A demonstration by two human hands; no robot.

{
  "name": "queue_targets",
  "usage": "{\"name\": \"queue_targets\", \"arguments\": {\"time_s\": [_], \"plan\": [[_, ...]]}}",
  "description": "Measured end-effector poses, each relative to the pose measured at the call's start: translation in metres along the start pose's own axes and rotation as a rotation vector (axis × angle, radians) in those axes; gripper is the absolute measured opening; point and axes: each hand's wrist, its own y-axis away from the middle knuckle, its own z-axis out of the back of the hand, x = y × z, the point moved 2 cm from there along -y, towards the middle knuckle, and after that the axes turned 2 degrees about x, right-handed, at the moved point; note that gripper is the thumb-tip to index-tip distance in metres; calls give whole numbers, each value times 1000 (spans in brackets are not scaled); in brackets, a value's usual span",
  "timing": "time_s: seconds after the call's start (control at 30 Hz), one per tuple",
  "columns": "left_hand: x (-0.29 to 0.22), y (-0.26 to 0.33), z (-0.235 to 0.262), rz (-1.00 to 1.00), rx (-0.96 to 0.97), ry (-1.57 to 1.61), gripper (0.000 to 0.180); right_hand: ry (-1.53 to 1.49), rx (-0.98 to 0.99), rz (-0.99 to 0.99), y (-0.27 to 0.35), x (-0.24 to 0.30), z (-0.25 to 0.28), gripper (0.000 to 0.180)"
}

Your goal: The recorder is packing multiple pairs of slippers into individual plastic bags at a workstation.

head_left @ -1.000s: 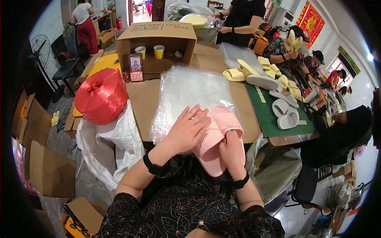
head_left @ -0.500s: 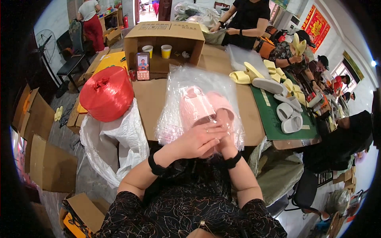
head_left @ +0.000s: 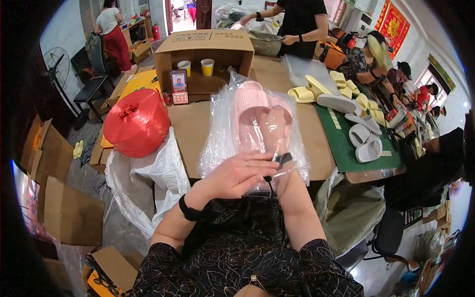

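A pair of pink slide slippers (head_left: 251, 101) lies inside a clear plastic bag (head_left: 222, 133) on top of a stack of similar bags. My right hand (head_left: 275, 123) reaches into this bag up to the wrist and holds the slippers at the right one; its fingertips are partly hidden there and seen through the film. Across the bag's mouth, beside my right wrist, my left hand (head_left: 240, 171) lies palm down with stretched fingers close together. A dark band and a cord sit at my right wrist, where the bag's edge crosses it.
Behind the bags stands an open cardboard box (head_left: 204, 49) with paper cups; a phone (head_left: 179, 86) leans there. A red twine roll (head_left: 136, 123) sits left above a white sack (head_left: 148, 168). Yellow and white slippers (head_left: 368, 148) lie right, on a green mat (head_left: 336, 153). Other people work beyond.
My right hand has pushed deeper into the bag, and the slippers have slid away from me toward its far end. My left hand has stayed near the mouth, slightly nearer me.
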Motion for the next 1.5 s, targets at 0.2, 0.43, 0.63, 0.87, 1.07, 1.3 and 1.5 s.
{"name": "queue_targets", "arguments": {"time_s": [0.2,0.43,0.63,0.87,1.07,1.3,1.5], "plan": [[34,31,13,282,-15,-68,35,-904,-120,-218,29,26,20,69],[76,52,0,455,-283,-241,49,-873,-324,120,117,40,52,65],[117,66,-17,630,-195,-311,54,-1177,36,225,180,10,119,36],[125,88,-39,671,-199,-410,58,-1607,-490,-334,184,-60,116,10],[132,86,-43,622,-196,-344,58,-1177,-399,-411,157,-115,31,46],[123,88,-24,650,-363,-195,62,-1291,-35,-425,166,-84,37,60],[98,83,-4,909,-437,-387,66,-1369,-13,-382,168,-83,22,58]]}}
